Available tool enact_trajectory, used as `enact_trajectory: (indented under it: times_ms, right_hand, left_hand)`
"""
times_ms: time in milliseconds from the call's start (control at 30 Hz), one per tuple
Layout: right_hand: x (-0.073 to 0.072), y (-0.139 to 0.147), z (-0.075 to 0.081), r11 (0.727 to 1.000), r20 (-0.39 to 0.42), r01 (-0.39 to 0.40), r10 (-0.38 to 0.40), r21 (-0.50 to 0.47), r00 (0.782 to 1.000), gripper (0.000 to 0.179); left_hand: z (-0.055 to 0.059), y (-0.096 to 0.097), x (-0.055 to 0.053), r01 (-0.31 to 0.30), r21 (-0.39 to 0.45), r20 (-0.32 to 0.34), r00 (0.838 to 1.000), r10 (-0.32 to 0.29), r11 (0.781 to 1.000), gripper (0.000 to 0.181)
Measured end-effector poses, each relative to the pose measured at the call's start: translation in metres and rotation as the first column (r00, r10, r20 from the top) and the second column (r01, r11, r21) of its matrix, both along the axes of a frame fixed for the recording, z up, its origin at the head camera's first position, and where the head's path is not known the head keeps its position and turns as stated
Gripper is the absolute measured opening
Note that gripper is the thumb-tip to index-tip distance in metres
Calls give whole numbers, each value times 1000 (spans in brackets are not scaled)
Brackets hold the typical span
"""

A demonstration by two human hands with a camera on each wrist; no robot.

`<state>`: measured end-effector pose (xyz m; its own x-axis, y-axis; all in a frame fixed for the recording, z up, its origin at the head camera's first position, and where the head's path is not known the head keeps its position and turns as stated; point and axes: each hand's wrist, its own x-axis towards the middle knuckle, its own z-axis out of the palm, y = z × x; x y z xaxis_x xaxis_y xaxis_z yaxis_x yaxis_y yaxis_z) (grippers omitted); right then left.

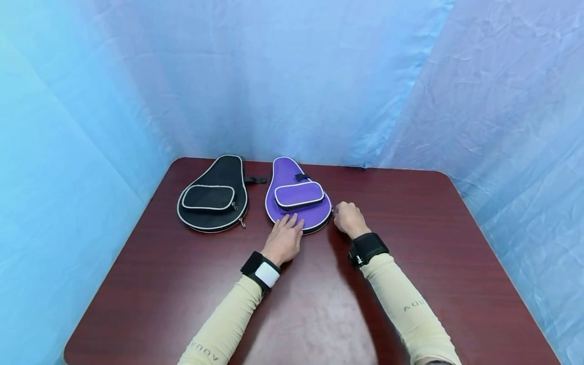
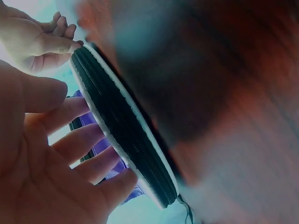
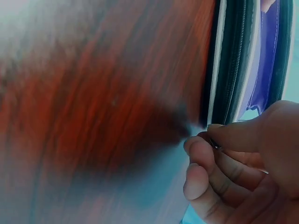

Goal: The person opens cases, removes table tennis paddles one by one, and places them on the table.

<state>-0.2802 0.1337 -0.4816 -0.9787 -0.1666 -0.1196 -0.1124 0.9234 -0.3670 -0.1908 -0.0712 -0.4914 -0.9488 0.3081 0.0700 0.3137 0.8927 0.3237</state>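
Note:
A purple table tennis paddle case point(image 1: 285, 172) with white piping lies flat on the table, its narrow end pointing away. My left hand point(image 1: 283, 242) rests on its wide near part, fingers spread and straight below the front pocket point(image 1: 298, 194). At the case's right edge, my right hand point(image 1: 350, 219) pinches a small metal zipper pull point(image 3: 216, 144) between thumb and curled index finger; the fingers hide most of it. The black zipper band point(image 2: 126, 126) along the near rim looks closed. At the band's other end hangs a dark loop point(image 2: 186, 207).
A black paddle case point(image 1: 223, 172) with white piping lies to the left, a short black strap point(image 1: 255, 180) reaching toward the purple one. Both stand near the far edge of the dark red wooden table point(image 1: 410, 228). Blue cloth point(image 1: 292, 76) hangs behind and at the sides.

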Motion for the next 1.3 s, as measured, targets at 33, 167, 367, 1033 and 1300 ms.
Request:
enact_trajectory:
  times_ms: [33, 167, 367, 1033, 1300]
  right_hand:
    - [0, 0, 0, 1000, -2, 3, -3, 2, 1000, 18]
    - [3, -2, -1, 1000, -2, 10, -10, 8, 1000, 18]
    - [13, -7, -1, 1000, -5, -20, 20, -1, 1000, 19]
    - [59, -59, 2, 938, -104, -344, 347, 50, 932, 20]
    - [60, -66, -4, 927, -114, -375, 372, -6, 921, 30]
  left_hand:
    - [0, 0, 0, 0, 2, -8, 1000, 0, 1000, 41]
    - [1, 1, -1, 0, 1, -19, 1000, 0, 1000, 41]
    - [3, 1, 0, -7, -12, -8, 1000, 7, 1000, 40]
    - [0, 4, 0, -17, -44, -44, 999, 15, 999, 40]
    - [2, 2, 4, -16, -7, -59, 998, 16, 1000, 40]
